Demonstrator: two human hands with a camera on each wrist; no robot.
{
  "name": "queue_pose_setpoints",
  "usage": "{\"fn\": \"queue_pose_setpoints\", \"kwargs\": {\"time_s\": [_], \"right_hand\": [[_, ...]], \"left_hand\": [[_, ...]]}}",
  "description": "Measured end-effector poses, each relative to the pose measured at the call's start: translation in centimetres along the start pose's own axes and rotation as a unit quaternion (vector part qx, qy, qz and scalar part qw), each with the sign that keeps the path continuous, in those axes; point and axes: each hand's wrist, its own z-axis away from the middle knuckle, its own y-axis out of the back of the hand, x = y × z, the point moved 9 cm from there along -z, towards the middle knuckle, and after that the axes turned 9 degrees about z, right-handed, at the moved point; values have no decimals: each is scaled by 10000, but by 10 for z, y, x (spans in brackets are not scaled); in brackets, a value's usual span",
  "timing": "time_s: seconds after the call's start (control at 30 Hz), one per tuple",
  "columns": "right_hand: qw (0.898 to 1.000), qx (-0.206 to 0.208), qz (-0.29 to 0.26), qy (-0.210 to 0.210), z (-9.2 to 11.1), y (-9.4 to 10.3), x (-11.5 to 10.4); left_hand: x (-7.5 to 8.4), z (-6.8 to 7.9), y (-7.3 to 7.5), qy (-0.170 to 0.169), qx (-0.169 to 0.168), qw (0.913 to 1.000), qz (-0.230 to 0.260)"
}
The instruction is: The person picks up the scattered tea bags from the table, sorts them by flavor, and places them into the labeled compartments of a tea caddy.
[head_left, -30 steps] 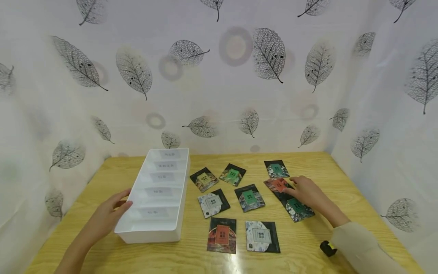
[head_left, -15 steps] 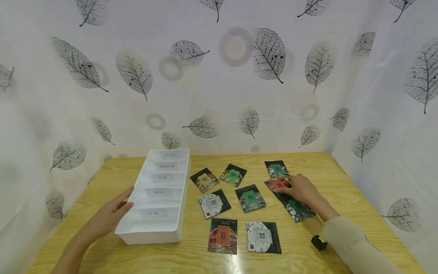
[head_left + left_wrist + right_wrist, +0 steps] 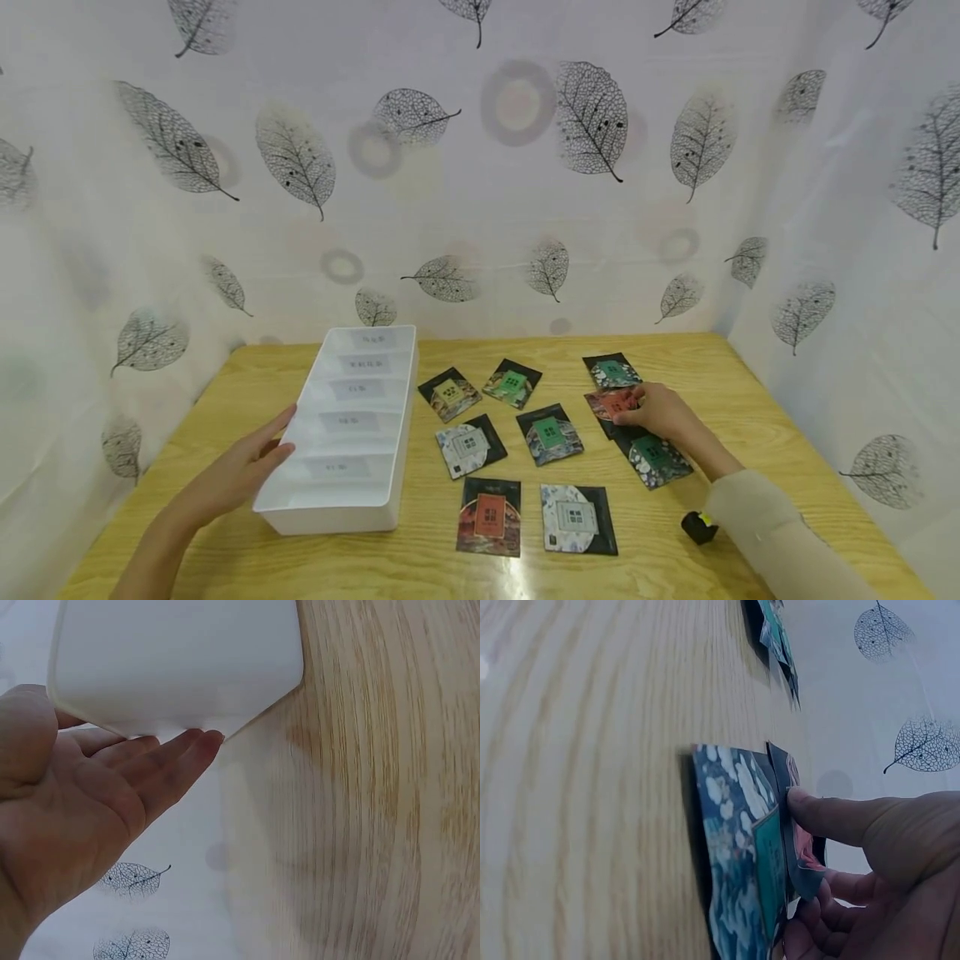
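Observation:
At the table's right, my right hand pinches a red-labelled tea sachet between thumb and fingers. In the right wrist view, this red sachet stands tilted and bent, beside a green-labelled sachet. Behind it on the table is one green-labelled sachet; another green one lies in front, partly overlapped. My left hand holds the left rim of a white divided box, thumb over the edge. The left wrist view shows its fingers against the outer wall.
Several more sachets lie between box and right hand, among them a yellow one, a red one and a white one. A small black object is by the right sleeve. A leaf-print curtain surrounds the wooden table.
The right hand has closed thumb and fingers on the red sachet and drawn its lower end off the green one, turning it slightly. The left hand stays at the box.

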Motion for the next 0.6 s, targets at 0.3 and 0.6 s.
{"fn": "queue_pose_setpoints", "kwargs": {"time_s": [0.3, 0.6], "right_hand": [[9971, 308, -621, 329, 1, 5, 3], [9903, -45, -1391, -20, 22, 18, -3]], "left_hand": [[-5, -4, 4, 196, -37, 9998, 36], [-4, -5, 3, 247, -99, 9995, 159]]}}
